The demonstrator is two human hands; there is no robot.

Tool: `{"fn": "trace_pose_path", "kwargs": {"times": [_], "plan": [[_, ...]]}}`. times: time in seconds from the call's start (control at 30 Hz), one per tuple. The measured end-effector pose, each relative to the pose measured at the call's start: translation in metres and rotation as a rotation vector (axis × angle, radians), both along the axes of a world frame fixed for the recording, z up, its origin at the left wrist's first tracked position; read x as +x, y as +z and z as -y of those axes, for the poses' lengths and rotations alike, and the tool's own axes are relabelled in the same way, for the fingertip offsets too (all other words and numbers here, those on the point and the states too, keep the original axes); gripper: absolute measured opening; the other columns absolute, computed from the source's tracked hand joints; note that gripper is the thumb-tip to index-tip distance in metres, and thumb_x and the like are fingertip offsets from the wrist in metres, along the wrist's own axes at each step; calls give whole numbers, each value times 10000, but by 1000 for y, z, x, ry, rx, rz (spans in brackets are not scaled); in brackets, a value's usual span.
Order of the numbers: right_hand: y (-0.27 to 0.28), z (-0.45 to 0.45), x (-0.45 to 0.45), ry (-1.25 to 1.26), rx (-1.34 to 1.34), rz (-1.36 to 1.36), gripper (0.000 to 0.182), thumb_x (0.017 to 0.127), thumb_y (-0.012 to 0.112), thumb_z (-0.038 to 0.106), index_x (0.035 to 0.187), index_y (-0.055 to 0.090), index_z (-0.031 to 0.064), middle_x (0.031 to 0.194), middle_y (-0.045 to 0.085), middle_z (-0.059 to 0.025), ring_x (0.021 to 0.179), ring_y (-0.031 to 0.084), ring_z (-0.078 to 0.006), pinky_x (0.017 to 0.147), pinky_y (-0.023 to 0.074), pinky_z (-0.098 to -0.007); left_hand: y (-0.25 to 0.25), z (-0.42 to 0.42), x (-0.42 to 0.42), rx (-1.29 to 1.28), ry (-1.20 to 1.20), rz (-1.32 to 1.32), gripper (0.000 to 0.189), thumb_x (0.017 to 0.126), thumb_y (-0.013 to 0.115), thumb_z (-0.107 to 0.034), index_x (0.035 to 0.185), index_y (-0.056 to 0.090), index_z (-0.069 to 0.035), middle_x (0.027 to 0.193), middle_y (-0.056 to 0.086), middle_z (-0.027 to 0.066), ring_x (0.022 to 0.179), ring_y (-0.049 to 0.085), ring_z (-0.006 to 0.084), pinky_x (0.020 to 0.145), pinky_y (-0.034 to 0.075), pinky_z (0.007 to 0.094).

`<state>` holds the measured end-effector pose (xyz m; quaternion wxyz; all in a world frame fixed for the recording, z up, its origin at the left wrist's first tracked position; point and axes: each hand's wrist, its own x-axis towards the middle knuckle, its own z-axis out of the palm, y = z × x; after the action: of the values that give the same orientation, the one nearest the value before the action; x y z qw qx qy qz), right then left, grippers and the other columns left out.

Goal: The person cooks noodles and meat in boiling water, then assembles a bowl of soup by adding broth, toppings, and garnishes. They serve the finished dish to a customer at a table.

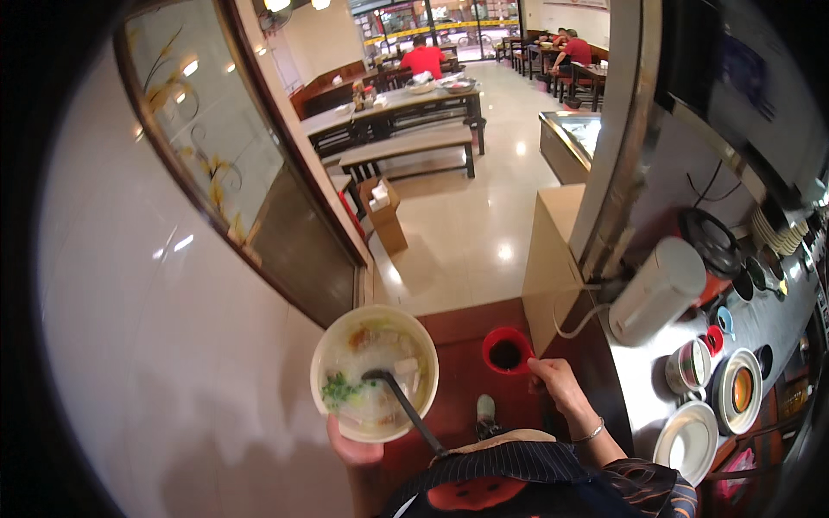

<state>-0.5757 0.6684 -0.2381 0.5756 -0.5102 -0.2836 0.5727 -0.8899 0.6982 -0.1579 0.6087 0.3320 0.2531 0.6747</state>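
Note:
My left hand (353,443) holds a large pale bowl (315,388) from below and its near side; my fingers beneath it are hidden. Cloudy soup (388,346) with chopped green herbs and pale chunks fills the bowl. A black spoon (414,414) leans in the soup, its handle over the near rim. To the right, my right hand (557,382) grips the edge or handle of a small red cup (495,335) with dark liquid inside. The bowl and the cup are apart, both above the dark red floor.
A doorway opens ahead to a dining room with a bench (408,146), tables and seated people. A glass-panelled door (259,194) stands left. On the right, a metal counter (631,382) bears a white appliance (660,291), a metal plate (686,440) and bowls. A cardboard box (388,226) stands beyond the doorway.

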Motion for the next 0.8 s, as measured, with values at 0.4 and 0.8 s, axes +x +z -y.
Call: {"fn": "trace_pose_path", "kwargs": {"times": [0.4, 0.8], "plan": [[-46, -19, -53, -152, 196, 36, 381, 894, 514, 254, 565, 521, 62, 546, 534, -30, 504, 506, -103, 497, 385, -234, -67, -60, -57, 6, -232, 76, 614, 863, 438, -433, 1355, 296, -94, 1349, 375, 122, 1219, 391, 300, 990, 351, 459], [-225, -120, -109, -510, 193, 94, 394, 894, 510, 322, 582, 463, 87, 552, 513, -46, 486, 501, -132, 480, 388, -243, -229, -257, -103, 40, -469, 178, 538, 857, 484, -286, 1322, 339, -57, 1306, 425, 113, 1201, 410, 283, 1011, 332, 444]]}}
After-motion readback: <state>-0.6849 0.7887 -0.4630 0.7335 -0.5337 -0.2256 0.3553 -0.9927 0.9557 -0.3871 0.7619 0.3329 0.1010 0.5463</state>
